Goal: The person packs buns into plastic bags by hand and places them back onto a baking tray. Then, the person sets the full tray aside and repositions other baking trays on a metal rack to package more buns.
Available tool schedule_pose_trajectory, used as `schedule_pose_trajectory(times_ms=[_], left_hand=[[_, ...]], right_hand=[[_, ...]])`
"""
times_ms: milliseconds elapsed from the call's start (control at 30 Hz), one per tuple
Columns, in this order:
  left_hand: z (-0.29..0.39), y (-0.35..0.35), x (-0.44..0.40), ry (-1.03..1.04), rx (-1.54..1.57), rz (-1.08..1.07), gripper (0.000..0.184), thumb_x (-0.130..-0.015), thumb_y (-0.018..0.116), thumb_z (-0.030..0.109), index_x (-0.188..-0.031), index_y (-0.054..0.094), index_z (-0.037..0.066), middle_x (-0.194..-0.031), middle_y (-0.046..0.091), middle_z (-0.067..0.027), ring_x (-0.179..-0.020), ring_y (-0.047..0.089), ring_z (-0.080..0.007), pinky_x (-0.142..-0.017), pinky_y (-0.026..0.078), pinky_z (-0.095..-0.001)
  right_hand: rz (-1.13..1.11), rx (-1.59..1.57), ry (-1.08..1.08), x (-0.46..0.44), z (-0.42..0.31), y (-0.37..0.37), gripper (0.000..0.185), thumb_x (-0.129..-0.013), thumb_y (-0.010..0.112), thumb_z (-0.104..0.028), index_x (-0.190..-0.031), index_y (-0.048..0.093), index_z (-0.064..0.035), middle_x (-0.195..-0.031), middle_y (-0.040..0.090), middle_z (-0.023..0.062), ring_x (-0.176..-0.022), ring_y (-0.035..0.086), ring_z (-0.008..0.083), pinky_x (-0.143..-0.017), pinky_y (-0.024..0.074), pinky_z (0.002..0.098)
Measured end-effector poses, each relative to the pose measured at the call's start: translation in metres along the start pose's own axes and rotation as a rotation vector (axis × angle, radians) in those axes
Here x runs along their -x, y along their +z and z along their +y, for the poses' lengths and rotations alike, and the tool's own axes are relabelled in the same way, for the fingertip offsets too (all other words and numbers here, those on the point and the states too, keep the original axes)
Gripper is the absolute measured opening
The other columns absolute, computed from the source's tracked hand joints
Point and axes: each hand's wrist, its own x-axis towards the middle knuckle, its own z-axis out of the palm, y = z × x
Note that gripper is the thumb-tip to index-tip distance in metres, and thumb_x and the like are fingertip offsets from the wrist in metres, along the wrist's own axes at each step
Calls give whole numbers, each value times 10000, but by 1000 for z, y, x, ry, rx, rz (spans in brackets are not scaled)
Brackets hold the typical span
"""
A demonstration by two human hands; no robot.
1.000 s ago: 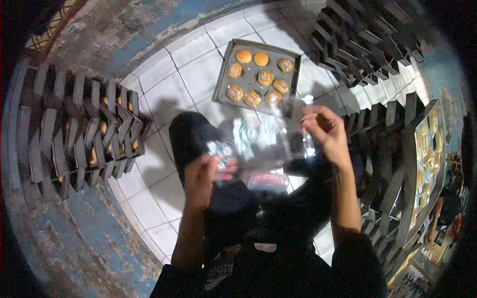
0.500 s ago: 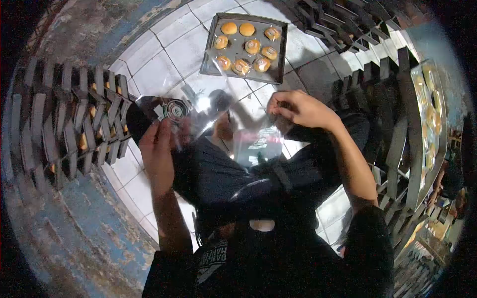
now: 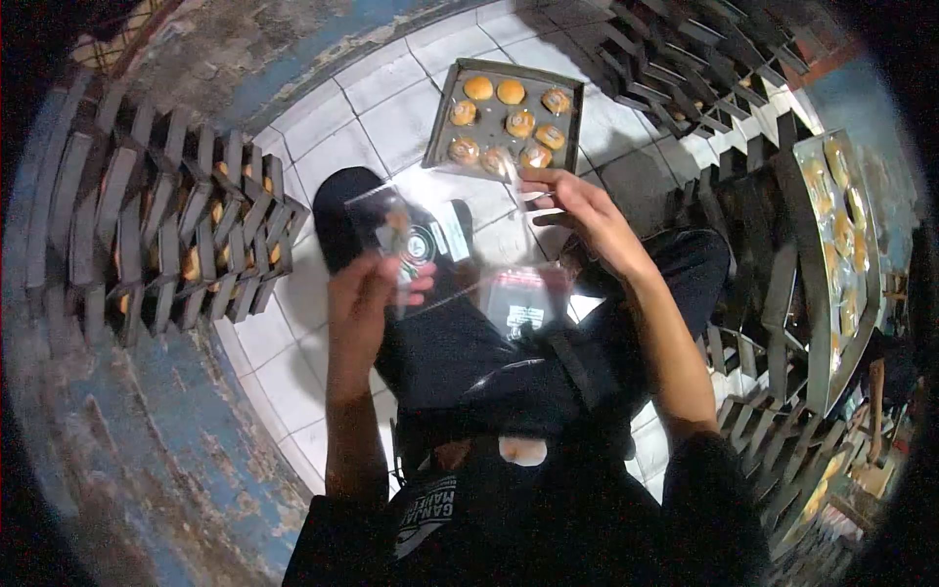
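My left hand point(image 3: 377, 289) is closed on a clear plastic bag point(image 3: 377, 215) with a round printed logo, held above my leg. The hand is a little blurred. My right hand point(image 3: 584, 213) has its fingers stretched out at the near edge of a dark metal tray point(image 3: 578, 112), and I see nothing gripped in it. Two bare buns point(image 3: 510, 91) sit at the tray's far side; several others, such as one bun point(image 3: 519, 122) in the middle, are in clear wrapping with a logo. A pile of printed clear bags point(image 3: 526, 301) rests on my lap.
To the left, a stack of dark trays point(image 3: 147, 215) holds buns between its layers. More stacked trays point(image 3: 675, 59) stand at the upper right. On the right, the top tray of another stack carries wrapped buns point(image 3: 829, 235). White floor tiles point(image 3: 377, 127) lie below.
My left hand has moved right with the bag, which now hangs flatter. My right hand has opened its fingers and stretched them toward the tray. The view has shifted slightly.
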Motion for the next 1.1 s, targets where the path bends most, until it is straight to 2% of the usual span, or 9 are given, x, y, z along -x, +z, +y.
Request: schedule_pose_trajectory(times_ms=[167,400,567,633,733,800,900,933,1100], left_hand=[[2,6,-18,-58,-20,-8,361,-1072,620,293,-1114,693,-58,-1030,780,-216,-906,791,-265,-778,640,-349],[-18,-1,-77,-70,178,137,264,-1012,693,224,-1012,705,-40,-980,770,-189,-861,785,-263,-749,636,-354],[-18,5,-119,-150,-33,291,305,-982,758,269,-925,679,-20,-788,735,-112,-697,719,-193,-626,581,-329],[-27,0,-128,-196,7,307,235,-942,824,212,-949,747,-9,-847,777,-82,-717,713,-144,-666,577,-303],[-38,-5,-127,-139,-349,411,291,-918,858,255,-938,755,-16,-842,776,-93,-732,712,-169,-682,576,-299],[-52,-5,-139,-156,-438,475,285,-919,855,252,-939,757,-15,-842,776,-91,-732,711,-167,-679,575,-300],[-53,4,-168,-236,-456,544,276,-921,851,246,-940,759,-13,-843,775,-89,-731,710,-164,-673,574,-302],[-53,7,-177,-263,-459,556,272,-921,850,244,-940,759,-12,-843,775,-89,-731,709,-163,-671,574,-302],[-58,10,-213,-344,-480,598,257,-924,844,235,-942,763,-8,-844,774,-86,-730,707,-158,-662,572,-304]], right_hand=[[58,159,-22,-22,-25,19,253,-922,836,-77,-1109,698,21,-886,717,16,-793,666,83,-722,557,259],[110,82,-71,-88,-25,1,292,-901,838,-20,-1141,673,6,-874,710,27,-765,663,86,-725,541,248],[159,97,122,-200,55,-68,369,-1065,670,-317,-1228,677,14,-1051,721,72,-992,679,146,-846,563,293],[184,180,220,-259,132,-113,366,-1039,701,-348,-1185,707,-12,-1115,736,79,-1066,679,167,-918,560,328],[244,473,301,-339,218,-169,417,-1005,730,-379,-1173,699,2,-1100,746,115,-1043,690,181,-941,557,353],[272,407,247,-396,277,-207,460,-985,736,-405,-1160,694,19,-1105,754,167,-1061,719,221,-952,559,383],[403,779,256,-472,323,-251,541,-934,746,-418,-1196,680,51,-1193,734,286,-1101,731,406,-931,569,467],[474,752,82,-486,331,-256,557,-935,733,-405,-1219,659,69,-1180,718,336,-1091,717,450,-929,564,499],[460,977,142,-586,415,-333,668,-952,711,-464,-1286,621,107,-1314,655,329,-1145,675,490,-995,540,531]])
